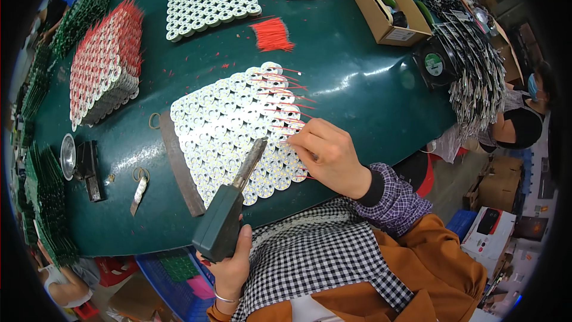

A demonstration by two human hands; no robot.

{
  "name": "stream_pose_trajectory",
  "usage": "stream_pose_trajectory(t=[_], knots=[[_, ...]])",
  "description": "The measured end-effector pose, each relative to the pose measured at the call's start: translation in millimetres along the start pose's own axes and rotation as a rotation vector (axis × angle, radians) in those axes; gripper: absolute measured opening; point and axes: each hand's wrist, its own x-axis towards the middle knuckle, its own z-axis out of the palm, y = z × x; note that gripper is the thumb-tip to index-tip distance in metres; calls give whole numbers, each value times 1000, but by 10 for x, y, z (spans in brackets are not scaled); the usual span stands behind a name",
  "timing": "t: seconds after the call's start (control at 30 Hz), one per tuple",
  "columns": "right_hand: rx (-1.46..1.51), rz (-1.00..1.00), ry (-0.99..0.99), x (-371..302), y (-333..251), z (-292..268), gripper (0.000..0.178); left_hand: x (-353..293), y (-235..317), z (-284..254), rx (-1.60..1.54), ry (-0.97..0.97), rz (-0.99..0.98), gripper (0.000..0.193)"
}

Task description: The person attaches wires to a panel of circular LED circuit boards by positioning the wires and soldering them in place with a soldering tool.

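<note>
Our left hand (233, 268) gripped a soldering gun (219, 223); our right hand (329, 152) apparently pinched a red wire (288, 127); a slip could scorch boards (221, 120).

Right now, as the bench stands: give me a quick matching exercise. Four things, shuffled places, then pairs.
1. Soldering gun
2. Bundle of red wires
3. Cardboard box
4. Right hand

A. On the table, by the near-right corner of the far white panel
B. Fingertips at the right part of the near white panel
C. Gripped in the left hand
D. At the table's far right, open at the top

Pairs: 1-C, 2-A, 3-D, 4-B
</note>
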Motion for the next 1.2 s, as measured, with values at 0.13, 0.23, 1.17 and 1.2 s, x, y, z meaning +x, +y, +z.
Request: stream_pose_trajectory(t=[0.13,0.23,1.17,1.2], knots=[[-83,-27,15,-2,-14,43,11,16,-99,2,13,-32,-18,37],[-128,-68,21,-28,-16,61,11,18,-188,-16,20,-55,3,34],[-183,-121,-10,-94,2,31,16,-54,-140,22,-12,4,137,30],[-178,-117,-5,-104,-4,23,19,-56,-133,22,-13,9,138,33]])
